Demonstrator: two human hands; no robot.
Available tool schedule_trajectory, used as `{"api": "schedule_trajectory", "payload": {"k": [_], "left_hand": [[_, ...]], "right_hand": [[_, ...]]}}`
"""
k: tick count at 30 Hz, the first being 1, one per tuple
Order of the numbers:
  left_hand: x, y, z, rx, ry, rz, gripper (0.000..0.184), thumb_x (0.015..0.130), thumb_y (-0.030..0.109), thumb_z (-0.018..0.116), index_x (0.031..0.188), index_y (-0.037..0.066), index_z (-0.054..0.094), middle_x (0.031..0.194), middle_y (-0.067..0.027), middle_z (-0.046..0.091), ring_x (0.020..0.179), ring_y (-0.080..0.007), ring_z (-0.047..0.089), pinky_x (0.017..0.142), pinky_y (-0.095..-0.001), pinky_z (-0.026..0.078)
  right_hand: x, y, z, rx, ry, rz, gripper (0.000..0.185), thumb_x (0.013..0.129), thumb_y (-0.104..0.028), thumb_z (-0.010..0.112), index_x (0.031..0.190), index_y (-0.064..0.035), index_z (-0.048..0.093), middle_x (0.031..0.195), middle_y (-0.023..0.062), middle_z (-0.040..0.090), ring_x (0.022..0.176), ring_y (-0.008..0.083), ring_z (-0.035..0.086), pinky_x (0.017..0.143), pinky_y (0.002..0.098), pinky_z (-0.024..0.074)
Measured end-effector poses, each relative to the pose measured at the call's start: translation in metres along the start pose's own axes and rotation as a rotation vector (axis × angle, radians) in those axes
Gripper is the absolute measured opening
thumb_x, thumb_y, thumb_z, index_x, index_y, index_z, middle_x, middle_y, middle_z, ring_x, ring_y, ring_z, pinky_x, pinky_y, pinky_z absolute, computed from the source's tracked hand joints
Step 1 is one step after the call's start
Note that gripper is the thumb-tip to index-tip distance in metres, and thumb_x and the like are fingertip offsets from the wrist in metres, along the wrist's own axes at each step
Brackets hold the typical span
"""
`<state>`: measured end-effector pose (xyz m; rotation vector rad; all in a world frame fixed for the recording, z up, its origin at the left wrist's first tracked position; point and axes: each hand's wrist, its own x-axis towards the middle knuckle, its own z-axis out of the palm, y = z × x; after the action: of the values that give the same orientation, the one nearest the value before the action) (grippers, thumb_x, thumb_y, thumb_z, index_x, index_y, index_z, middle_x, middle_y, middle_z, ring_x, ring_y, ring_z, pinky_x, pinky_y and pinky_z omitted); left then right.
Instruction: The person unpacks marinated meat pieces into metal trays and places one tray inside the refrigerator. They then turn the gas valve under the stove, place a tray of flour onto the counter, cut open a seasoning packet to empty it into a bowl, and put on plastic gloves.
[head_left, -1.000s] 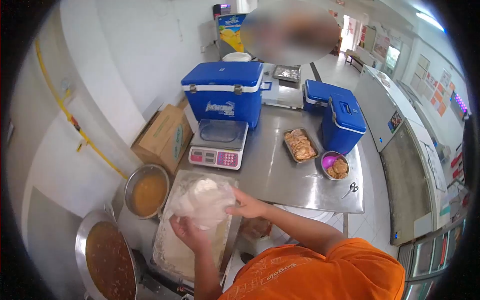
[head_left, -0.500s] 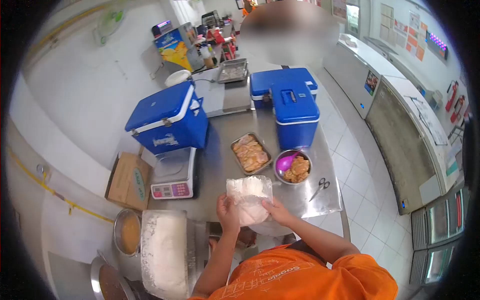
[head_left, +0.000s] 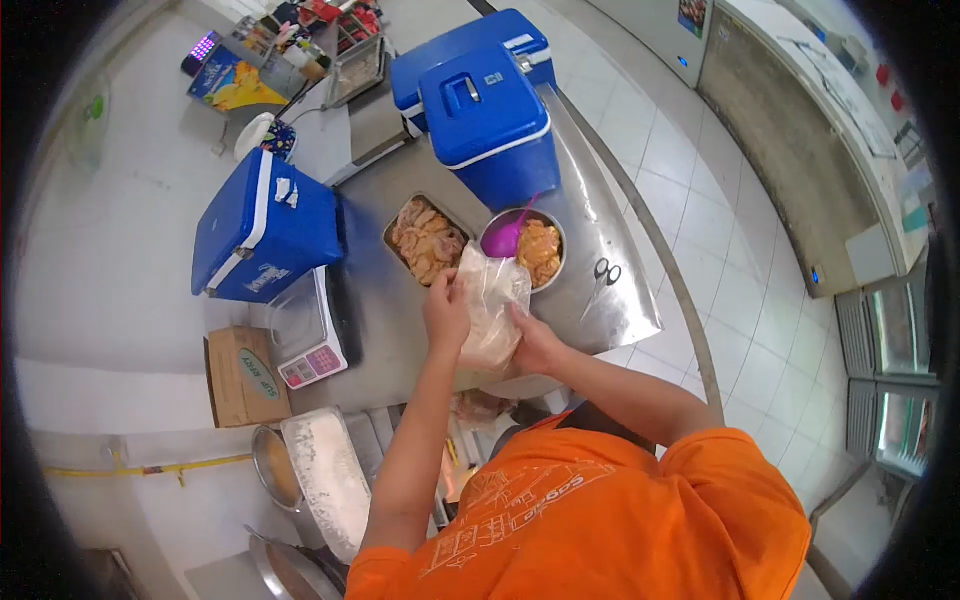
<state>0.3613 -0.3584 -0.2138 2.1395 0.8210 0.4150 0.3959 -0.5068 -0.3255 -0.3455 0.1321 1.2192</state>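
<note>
Between my hands is a clear plastic bag (head_left: 490, 318) with white powder in it, held over the near edge of the steel table. My left hand (head_left: 447, 315) grips the bag's left side, fingers curled at its upper part. With my right hand (head_left: 535, 340) I grip its right side, thumb on the plastic. Just beyond the bag stand a rectangular metal tray of marinated meat pieces (head_left: 428, 243) and a round steel bowl (head_left: 557, 270) of similar meat pieces (head_left: 540, 250). A magenta plastic scoop (head_left: 502, 238) rests in the bowl, partly behind the bag.
Blue cooler boxes (head_left: 485, 110) stand at the back, another blue cooler (head_left: 262, 230) at the left. A weighing scale (head_left: 312, 365) and a cardboard box (head_left: 245, 375) are nearby. Scissors (head_left: 607, 271) lie right of the bowl. A flour-filled container (head_left: 330, 480) sits lower left.
My view has turned and tilted down to the right. The bag's top, spread wide before, is now gathered narrower and leans toward the bowl; both hands still hold it.
</note>
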Motion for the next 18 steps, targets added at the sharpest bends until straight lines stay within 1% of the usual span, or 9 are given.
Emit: {"api": "schedule_trajectory", "payload": {"k": [1, 2, 5, 8, 10, 11, 13, 18], "left_hand": [[0.006, 0.013, 0.001, 0.026, -0.045, -0.007, 0.021, 0.098, 0.018, 0.064, 0.115, 0.005, 0.065, 0.102, -0.0106, 0.07, 0.089, -0.0214, 0.067, 0.081, -0.0343, 0.051], [0.01, 0.021, 0.005, 0.05, -0.09, -0.015, 0.022, 0.097, 0.018, 0.065, 0.115, 0.005, 0.066, 0.102, -0.0107, 0.071, 0.089, -0.0219, 0.068, 0.082, -0.0346, 0.051], [0.029, 0.011, 0.02, 0.142, -0.1, 0.215, 0.021, 0.095, 0.019, 0.064, 0.111, 0.007, 0.066, 0.095, -0.0194, 0.072, 0.09, -0.0372, 0.07, 0.077, -0.0432, 0.051], [0.036, 0.035, 0.021, 0.364, -0.086, 0.211, 0.02, 0.094, 0.021, 0.064, 0.11, 0.008, 0.066, 0.097, -0.0216, 0.071, 0.091, -0.0416, 0.068, 0.078, -0.0474, 0.05], [0.043, 0.033, 0.024, 0.348, -0.055, 0.248, 0.018, 0.095, 0.022, 0.063, 0.108, 0.009, 0.066, 0.095, -0.021, 0.071, 0.091, -0.0427, 0.067, 0.078, -0.0492, 0.05], [0.046, 0.032, 0.025, 0.34, -0.039, 0.266, 0.018, 0.095, 0.022, 0.062, 0.107, 0.01, 0.066, 0.094, -0.0207, 0.071, 0.091, -0.0433, 0.067, 0.078, -0.0501, 0.05], [0.049, 0.038, 0.024, 0.369, -0.045, 0.237, 0.016, 0.096, 0.022, 0.062, 0.106, 0.011, 0.066, 0.091, -0.0196, 0.071, 0.09, -0.0434, 0.067, 0.077, -0.0508, 0.05], [0.053, 0.046, 0.02, 0.372, -0.027, 0.269, 0.015, 0.097, 0.023, 0.061, 0.106, 0.012, 0.066, 0.088, -0.0185, 0.071, 0.086, -0.0437, 0.067, 0.075, -0.0517, 0.05]], "right_hand": [[0.004, -0.003, 0.0, 0.065, 0.056, 0.07, 0.057, 0.108, -0.047, 0.041, 0.154, -0.0144, 0.033, 0.153, 0.0077, 0.046, 0.141, 0.0292, 0.044, 0.117, 0.0509, 0.0354], [0.007, -0.005, -0.001, 0.103, 0.053, 0.074, 0.057, 0.108, -0.047, 0.039, 0.154, -0.0138, 0.033, 0.154, 0.008, 0.045, 0.141, 0.0297, 0.044, 0.118, 0.0513, 0.0352], [0.016, -0.006, 0.005, 0.205, 0.034, 0.068, 0.059, 0.109, -0.049, 0.033, 0.155, -0.012, 0.032, 0.155, 0.0089, 0.044, 0.143, 0.0308, 0.042, 0.118, 0.0523, 0.0345], [0.024, -0.002, 0.011, 0.281, -0.008, 0.053, 0.061, 0.109, -0.052, 0.027, 0.155, -0.0111, 0.031, 0.155, 0.0095, 0.043, 0.144, 0.0312, 0.041, 0.119, 0.0527, 0.0343], [0.031, 0.0, 0.014, 0.329, -0.048, 0.069, 0.063, 0.108, -0.054, 0.024, 0.154, -0.0109, 0.032, 0.155, 0.0096, 0.043, 0.144, 0.0312, 0.041, 0.119, 0.0526, 0.0344], [0.033, 0.002, 0.015, 0.33, -0.02, 0.07, 0.064, 0.108, -0.054, 0.024, 0.154, -0.0105, 0.032, 0.155, 0.0097, 0.043, 0.144, 0.0312, 0.041, 0.119, 0.0523, 0.0345], [0.03, -0.004, 0.03, 0.324, 0.034, 0.07, 0.066, 0.107, -0.056, 0.023, 0.154, -0.0099, 0.032, 0.155, 0.0101, 0.043, 0.144, 0.0313, 0.042, 0.119, 0.0518, 0.0346], [0.04, -0.002, 0.031, 0.31, 0.037, 0.045, 0.068, 0.107, -0.057, 0.021, 0.154, -0.0086, 0.031, 0.156, 0.0103, 0.042, 0.144, 0.0304, 0.042, 0.12, 0.0504, 0.0349]]}}
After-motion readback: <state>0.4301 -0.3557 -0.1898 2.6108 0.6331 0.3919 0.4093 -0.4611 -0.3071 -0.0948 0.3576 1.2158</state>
